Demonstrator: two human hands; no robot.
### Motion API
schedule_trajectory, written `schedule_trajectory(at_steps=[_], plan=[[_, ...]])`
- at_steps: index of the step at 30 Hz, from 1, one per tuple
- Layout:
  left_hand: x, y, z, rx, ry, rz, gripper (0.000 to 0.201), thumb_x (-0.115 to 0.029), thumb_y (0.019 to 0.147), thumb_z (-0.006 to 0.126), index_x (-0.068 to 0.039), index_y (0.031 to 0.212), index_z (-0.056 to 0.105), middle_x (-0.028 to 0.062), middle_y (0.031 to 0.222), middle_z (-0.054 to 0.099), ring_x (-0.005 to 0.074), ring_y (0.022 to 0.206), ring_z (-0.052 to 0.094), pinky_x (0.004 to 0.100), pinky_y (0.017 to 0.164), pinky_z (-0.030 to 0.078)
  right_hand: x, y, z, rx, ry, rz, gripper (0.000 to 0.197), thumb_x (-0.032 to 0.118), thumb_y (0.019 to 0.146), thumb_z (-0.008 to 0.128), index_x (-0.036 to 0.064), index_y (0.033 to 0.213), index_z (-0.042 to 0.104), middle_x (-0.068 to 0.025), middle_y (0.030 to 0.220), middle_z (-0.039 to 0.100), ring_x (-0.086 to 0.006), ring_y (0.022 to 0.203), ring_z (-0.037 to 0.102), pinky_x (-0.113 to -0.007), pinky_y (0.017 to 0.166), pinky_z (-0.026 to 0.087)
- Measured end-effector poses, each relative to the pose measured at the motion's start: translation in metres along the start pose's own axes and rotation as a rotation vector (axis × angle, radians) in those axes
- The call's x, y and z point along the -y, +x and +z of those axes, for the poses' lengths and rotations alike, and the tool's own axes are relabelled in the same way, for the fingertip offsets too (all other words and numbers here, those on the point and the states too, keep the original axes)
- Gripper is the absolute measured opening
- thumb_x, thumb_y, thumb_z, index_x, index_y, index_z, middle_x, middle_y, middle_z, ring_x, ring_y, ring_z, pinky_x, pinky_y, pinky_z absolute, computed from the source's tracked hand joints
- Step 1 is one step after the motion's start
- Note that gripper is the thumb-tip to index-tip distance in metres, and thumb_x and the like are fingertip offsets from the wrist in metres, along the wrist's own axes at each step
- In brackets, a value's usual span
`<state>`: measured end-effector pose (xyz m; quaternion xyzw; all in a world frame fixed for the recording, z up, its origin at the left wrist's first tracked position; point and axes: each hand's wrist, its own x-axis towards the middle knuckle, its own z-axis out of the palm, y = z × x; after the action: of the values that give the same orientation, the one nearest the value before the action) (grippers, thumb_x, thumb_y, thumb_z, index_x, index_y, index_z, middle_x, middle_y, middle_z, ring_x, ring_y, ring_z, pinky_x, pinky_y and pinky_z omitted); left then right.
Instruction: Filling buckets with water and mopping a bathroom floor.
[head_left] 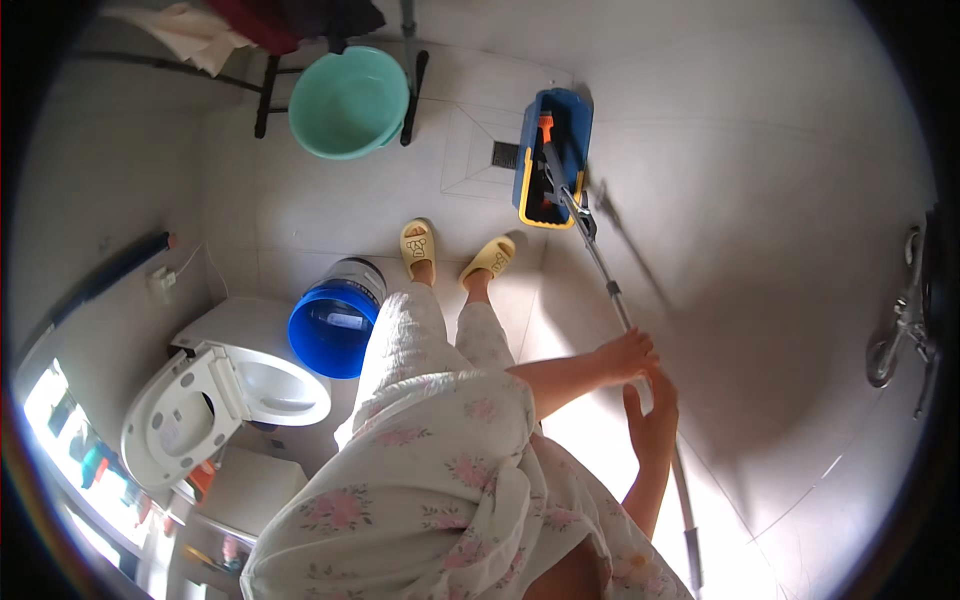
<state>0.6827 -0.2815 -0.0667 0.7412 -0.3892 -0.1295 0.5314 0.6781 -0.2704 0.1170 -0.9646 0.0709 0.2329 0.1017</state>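
A mop with a long silver-grey pole [602,262] slants from beside my body down into a rectangular blue mop bucket [572,118] with a yellow rim. Its lower end sits inside the bucket, next to orange parts; the mop head itself is mostly hidden. My left hand [625,358] is closed around the pole, reaching across from the left. Just below it, my right hand [655,408] is at the same pole, which passes between its thumb and its fingers. The pole runs on past my right forearm to the lower edge.
A floor drain [505,155] lies left of the mop bucket. A green basin [350,105] stands by a black rack. At left are a round blue bucket [325,345] and a toilet [285,390] with its lid raised. A metal shower fixture [908,320] is on the right wall.
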Motion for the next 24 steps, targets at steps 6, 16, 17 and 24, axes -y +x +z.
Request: schedule_trajectory(at_steps=[6, 16, 17, 24], plan=[[-0.007, -0.081, 0.047, 0.493, -0.212, 0.059, 0.028, -0.019, 0.081, 0.043, -0.008, 0.107, 0.04, 0.0106, 0.113, 0.041, 0.0224, 0.107, 0.039, 0.0345, 0.088, 0.034, -0.145, 0.075, 0.183, 0.668, 0.191, 0.509, 0.046, 0.015, 0.066, 0.059, -0.0009, 0.106, 0.044, -0.0157, 0.08, 0.057, -0.0263, 0.067, 0.058, -0.036, 0.062, 0.047], [0.241, -0.225, 0.048, 0.119, 0.004, -1.177, 0.028, -0.017, 0.072, 0.054, -0.005, 0.097, 0.05, 0.0169, 0.092, 0.052, 0.0332, 0.086, 0.05, 0.04, 0.071, 0.042, -0.145, 0.089, 0.256, 0.465, 0.868, 0.726, 0.011, 0.007, 0.07, 0.055, 0.0039, 0.077, 0.047, -0.0002, 0.047, 0.041, -0.0076, 0.033, 0.037, -0.021, 0.032, 0.033], [0.288, -0.223, 0.061, 0.038, 0.177, -1.123, 0.026, -0.018, 0.072, 0.054, -0.004, 0.094, 0.05, 0.0176, 0.093, 0.052, 0.0337, 0.087, 0.05, 0.0417, 0.072, 0.042, -0.147, 0.084, 0.257, 0.494, 0.863, 0.762, 0.009, 0.005, 0.07, 0.053, 0.0039, 0.075, 0.046, -0.0001, 0.047, 0.041, -0.0073, 0.033, 0.037, -0.021, 0.032, 0.033], [0.472, -0.052, 0.071, -0.126, 0.008, -1.324, 0.048, -0.026, 0.074, 0.052, 0.0, 0.111, 0.037, 0.0224, 0.104, 0.049, 0.0325, 0.1, 0.046, 0.0385, 0.084, 0.038, -0.174, 0.053, 0.247, 0.495, 0.853, 0.991, 0.008, -0.004, 0.069, 0.043, 0.0027, 0.074, 0.042, 0.0001, 0.043, 0.038, -0.0062, 0.029, 0.033, -0.02, 0.027, 0.024]])
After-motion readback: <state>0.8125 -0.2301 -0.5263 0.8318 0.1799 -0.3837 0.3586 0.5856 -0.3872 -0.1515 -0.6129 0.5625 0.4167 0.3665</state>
